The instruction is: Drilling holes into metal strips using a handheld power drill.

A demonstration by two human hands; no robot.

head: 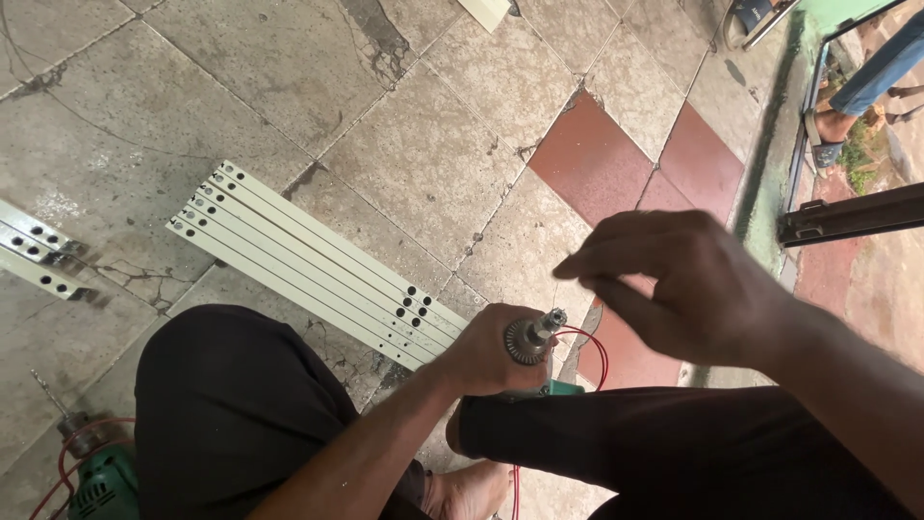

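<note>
Nearest, the left hand (486, 356) is closed around a green drill (534, 347), whose metal chuck points up between the person's knees. Just beside it, the right hand (688, 289) hangs above the chuck with loose, half-spread fingers, holding nothing. A second green drill (91, 472) lies by the left leg. Farther on the tiled floor (423, 144), cream metal strips (308, 265) with holes lie side by side.
</note>
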